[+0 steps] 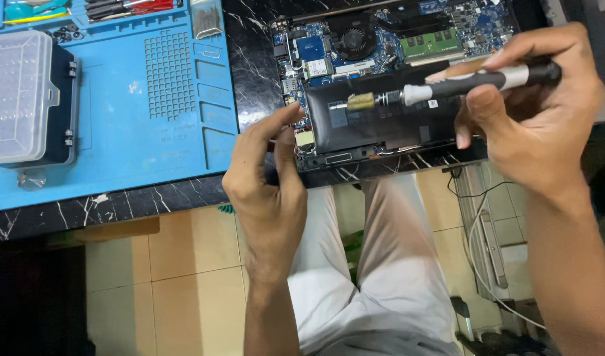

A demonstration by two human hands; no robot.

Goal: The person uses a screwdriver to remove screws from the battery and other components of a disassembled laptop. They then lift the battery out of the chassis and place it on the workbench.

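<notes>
1. Fingers [582,62] of right hand [533,112] wrapped around one black-and-white electric screwdriver [474,80], held nearly level above opened laptop [381,79], brass-coloured tip pointing left over its black battery [375,118].
2. Left hand [266,178] loosely curled, holding nothing, fingertips touching the laptop's near-left corner.
3. Counted: two hands, one screwdriver, one laptop, one cooling fan [353,39].
4. Around: blue repair mat [157,99] on black marble table [250,59], one clear plastic case [22,99] on it, hand tools at far edge.
5. Screwdriver tip well right of left fingertips, nothing between.
</notes>
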